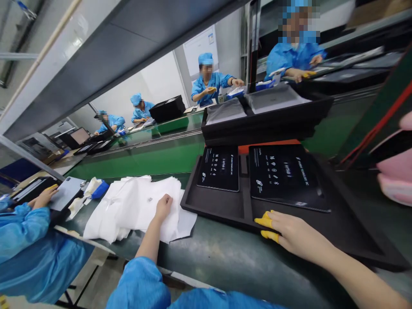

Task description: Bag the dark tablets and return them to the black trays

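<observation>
My left hand (162,207) rests on top of a pile of white bags (135,206) lying on the green belt, its fingers curled and pinching the top bag. My right hand (288,231), with yellow finger cots on two fingertips, grips the near edge of a black foam tray (222,212). The tray holds two dark tablets lying flat: a small tablet (219,168) on the left and a larger tablet (285,176) on the right, just beyond my right hand.
More black trays (267,118) with grey tablets are stacked behind. A co-worker's hand (43,197) at my left touches a grey tablet (66,193). Several people in blue coats work across the green conveyor (154,150). A pink object (397,176) sits at the right edge.
</observation>
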A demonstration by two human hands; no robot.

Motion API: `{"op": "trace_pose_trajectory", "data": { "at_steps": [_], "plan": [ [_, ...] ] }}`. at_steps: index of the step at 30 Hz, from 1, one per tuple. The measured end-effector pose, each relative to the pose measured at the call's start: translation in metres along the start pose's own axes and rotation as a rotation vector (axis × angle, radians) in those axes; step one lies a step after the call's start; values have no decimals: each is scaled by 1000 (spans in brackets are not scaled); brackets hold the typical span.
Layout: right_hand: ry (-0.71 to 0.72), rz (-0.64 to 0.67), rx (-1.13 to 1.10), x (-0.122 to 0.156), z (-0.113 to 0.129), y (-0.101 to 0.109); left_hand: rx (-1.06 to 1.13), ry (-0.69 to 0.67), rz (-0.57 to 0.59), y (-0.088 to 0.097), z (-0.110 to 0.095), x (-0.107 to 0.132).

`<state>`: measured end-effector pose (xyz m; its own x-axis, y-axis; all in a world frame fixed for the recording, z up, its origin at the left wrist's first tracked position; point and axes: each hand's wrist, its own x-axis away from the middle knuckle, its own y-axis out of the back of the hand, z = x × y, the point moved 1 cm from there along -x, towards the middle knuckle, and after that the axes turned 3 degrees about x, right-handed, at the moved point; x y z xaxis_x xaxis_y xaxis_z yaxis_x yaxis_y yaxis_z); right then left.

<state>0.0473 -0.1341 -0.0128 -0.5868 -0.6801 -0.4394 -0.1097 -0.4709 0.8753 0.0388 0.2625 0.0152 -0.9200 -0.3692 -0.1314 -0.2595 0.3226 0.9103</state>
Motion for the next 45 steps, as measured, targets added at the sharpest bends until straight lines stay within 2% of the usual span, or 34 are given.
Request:
{"op": "trace_pose_trajectory", "data": {
  "at_steps": [3,6,9,12,15,19,21,23,25,26,28,30,32,35,37,41,43,45],
  "plan": [
    [-69,107,-37,-1,3,9,0,59,-40,-1,-7,-7],
    [-94,243,-59,-13,-1,33,-55,131,-26,-5,-17,-9],
    [-166,334,-104,-38,-21,67,-194,190,-42,-11,-27,-7],
    [-250,333,-70,-66,-34,90,-249,234,-37,-13,-34,-4],
    [-75,416,49,-77,-16,80,-240,230,-32,-14,-33,-4],
    [158,500,239,-54,20,48,-171,217,-73,-14,-23,-7],
    [188,530,202,-44,23,48,-117,218,-100,-15,-18,-9],
    [132,614,65,-47,8,59,-80,237,-114,-15,-16,-11],
    [8,659,-79,-68,-23,75,-66,276,-94,-16,-18,-12],
    [-78,633,-106,-83,-43,83,-67,301,-77,-16,-19,-12],
    [-296,442,69,-117,-89,93,-79,336,-54,-17,-22,-13],
    [-516,345,264,-145,-130,95,-102,352,-53,-17,-25,-13],
    [-621,360,308,-163,-159,92,-142,331,-57,-17,-28,-13],
    [-670,429,275,-173,-176,95,-192,292,-80,-17,-30,-12],
    [-669,427,263,-174,-178,111,-166,300,-111,-16,-31,-11],
    [-592,355,229,-171,-167,170,67,347,-251,-12,-27,-7],
    [-498,375,196,-161,-149,196,146,336,-326,-7,-26,-5],
    [-437,379,216,-146,-120,214,183,308,-363,1,-28,-1]
  ]
}}
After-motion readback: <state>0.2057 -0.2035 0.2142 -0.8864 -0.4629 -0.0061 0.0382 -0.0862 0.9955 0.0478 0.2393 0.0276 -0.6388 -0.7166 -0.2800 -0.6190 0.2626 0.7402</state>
